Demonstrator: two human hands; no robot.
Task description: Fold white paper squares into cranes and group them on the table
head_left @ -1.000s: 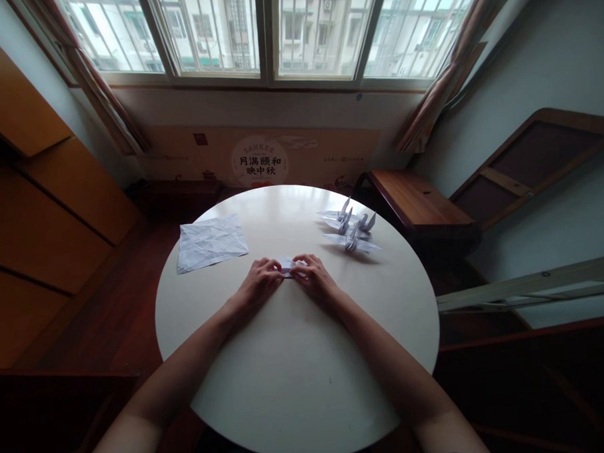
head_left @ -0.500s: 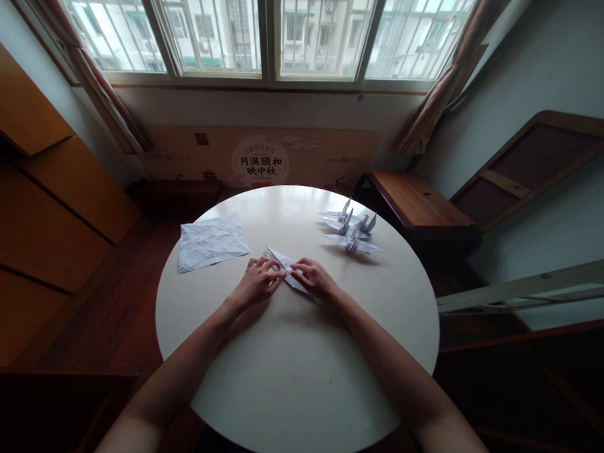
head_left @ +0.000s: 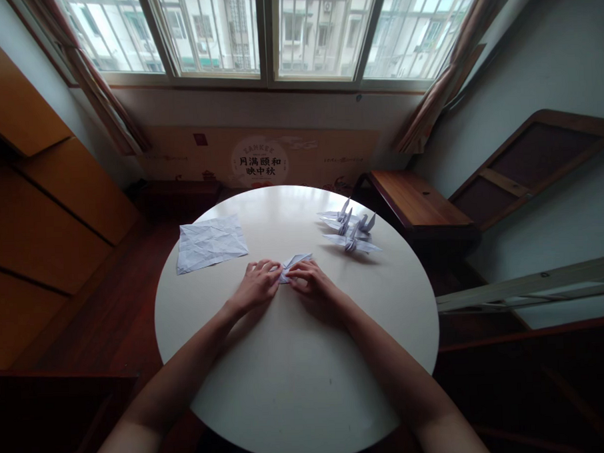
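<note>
Between my two hands, over the middle of the table, is a small folded piece of white paper [head_left: 296, 260]. My left hand [head_left: 260, 282] pinches its left end with the fingertips. On the other side my right hand [head_left: 310, 279] is closed on the paper, with the thumb hidden beneath the fingers. One folded flap points up and to the right past my right fingers. The lower part of the paper is covered by my fingers.
A creased white sheet [head_left: 212, 243] lies at the table's back left. Several folded paper cranes [head_left: 351, 234] stand close together at the back right. The round white table [head_left: 293, 374] is bounded by a wooden bench [head_left: 421, 198] beyond its right edge.
The folded paper has turned: its long point ran from upper left to lower right, and now a flap points to the upper right. Both hands have stayed near the same spot.
</note>
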